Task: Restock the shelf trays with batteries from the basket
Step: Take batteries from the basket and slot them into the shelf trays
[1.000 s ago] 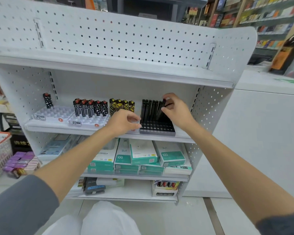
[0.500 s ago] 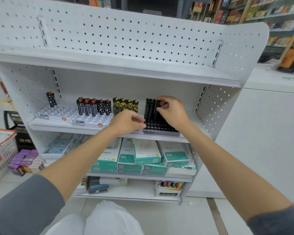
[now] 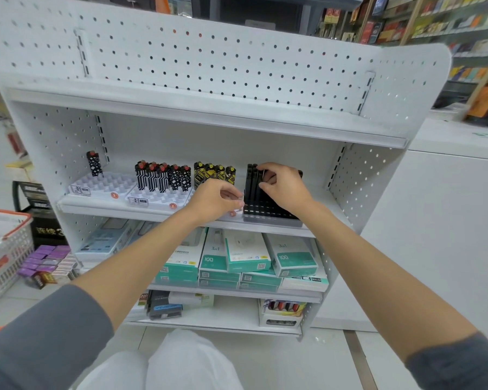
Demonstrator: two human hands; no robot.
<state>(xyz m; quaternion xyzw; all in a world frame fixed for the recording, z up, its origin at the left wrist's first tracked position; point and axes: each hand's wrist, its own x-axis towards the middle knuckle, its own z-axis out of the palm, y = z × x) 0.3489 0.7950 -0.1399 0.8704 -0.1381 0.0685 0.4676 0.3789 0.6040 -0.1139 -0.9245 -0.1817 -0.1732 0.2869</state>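
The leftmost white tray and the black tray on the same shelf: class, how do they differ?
The leftmost white tray holds one patterned item at its back corner, its other slots empty; the black tray holds a row of plain black items. No hand is near the white tray; the right hand reaches into the black tray. Both have slot grids.

Shelf unit [image 3: 209,68]: matt white perforated metal. Trays [image 3: 107,187]: smooth white plastic. Basket [image 3: 6,249]: plastic lattice. Boxes [image 3: 245,254]: glossy card.

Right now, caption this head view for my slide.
Right hand seats black sticks in the black tray; left hand steadies it.
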